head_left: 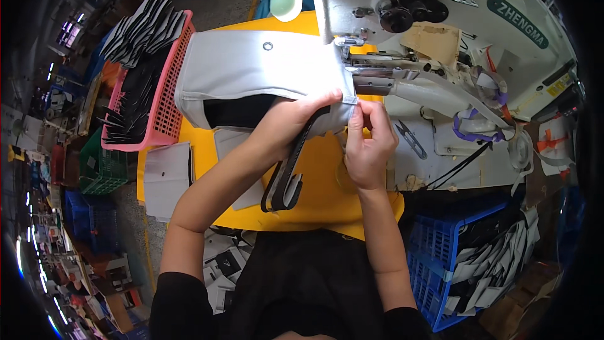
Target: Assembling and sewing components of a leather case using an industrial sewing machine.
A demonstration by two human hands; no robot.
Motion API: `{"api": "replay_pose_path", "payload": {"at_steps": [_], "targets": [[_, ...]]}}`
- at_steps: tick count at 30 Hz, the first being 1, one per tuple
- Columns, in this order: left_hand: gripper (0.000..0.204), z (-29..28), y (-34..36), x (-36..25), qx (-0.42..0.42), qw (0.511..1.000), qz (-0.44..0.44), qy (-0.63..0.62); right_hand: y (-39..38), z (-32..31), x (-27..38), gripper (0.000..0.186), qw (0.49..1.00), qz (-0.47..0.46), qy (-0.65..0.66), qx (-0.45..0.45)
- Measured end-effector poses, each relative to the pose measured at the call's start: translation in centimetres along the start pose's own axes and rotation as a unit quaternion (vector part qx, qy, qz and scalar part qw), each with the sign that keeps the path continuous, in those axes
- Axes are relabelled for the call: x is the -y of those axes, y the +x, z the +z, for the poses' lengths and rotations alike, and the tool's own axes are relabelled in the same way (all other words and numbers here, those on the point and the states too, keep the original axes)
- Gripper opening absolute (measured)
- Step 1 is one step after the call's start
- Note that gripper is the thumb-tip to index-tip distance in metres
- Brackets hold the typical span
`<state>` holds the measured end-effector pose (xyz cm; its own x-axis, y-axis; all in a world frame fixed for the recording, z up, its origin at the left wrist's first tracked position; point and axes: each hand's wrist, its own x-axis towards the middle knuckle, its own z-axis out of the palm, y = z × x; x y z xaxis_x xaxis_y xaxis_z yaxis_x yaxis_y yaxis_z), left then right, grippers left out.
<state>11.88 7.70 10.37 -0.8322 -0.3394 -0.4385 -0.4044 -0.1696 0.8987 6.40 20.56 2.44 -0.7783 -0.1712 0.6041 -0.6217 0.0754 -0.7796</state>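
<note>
A light grey fabric pouch (233, 63) with a metal eyelet and a dark opening lies under the sewing machine (340, 0), its right edge beside the needle area. My left hand (292, 116) is closed on the pouch near its lower right corner, thumb on top and the other fingers mostly hidden. Just to the right, my right hand (370, 145) pinches the same edge between thumb and bent fingers. From under my left wrist a black strip with a pale edge (286, 182) hangs in a loop over the yellow tabletop (324, 198).
At the left stands a pink basket (167, 97) full of black and grey pieces. Flat grey panels (167, 173) lie on the table's left side. Thread snips (412, 138) rest right of my right hand. A blue crate (434, 258) of fabric pieces sits lower right.
</note>
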Motion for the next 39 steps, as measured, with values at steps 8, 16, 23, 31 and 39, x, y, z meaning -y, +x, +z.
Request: {"api": "replay_pose_path", "payload": {"at_steps": [8, 16, 23, 31, 39], "targets": [[0.053, 0.0, 0.9, -0.5, -0.04, 0.999, 0.033, 0.003, 0.8, 0.7, -1.1, 0.002, 1.0, 0.011, 0.007, 0.002], [0.049, -1.6, 2.4, -0.6, 0.017, 0.996, 0.048, 0.076, 1.7, 1.1, -1.7, 0.001, 0.999, 0.013, 0.035, 0.004], [0.032, -1.9, 2.6, 0.9, 0.061, 0.988, 0.021, -0.141, 2.6, 0.5, -1.7, 0.002, 0.997, 0.003, 0.074, 0.037], [0.033, -0.6, 2.0, -0.4, -0.005, 0.997, -0.042, -0.069, 2.4, -0.2, -2.4, 0.004, 0.994, 0.008, 0.084, 0.064], [0.059, -1.5, 2.9, 1.3, 0.001, 0.992, 0.099, 0.076, 3.9, -1.1, -1.7, 0.008, 0.987, -0.013, 0.12, 0.102]]}}
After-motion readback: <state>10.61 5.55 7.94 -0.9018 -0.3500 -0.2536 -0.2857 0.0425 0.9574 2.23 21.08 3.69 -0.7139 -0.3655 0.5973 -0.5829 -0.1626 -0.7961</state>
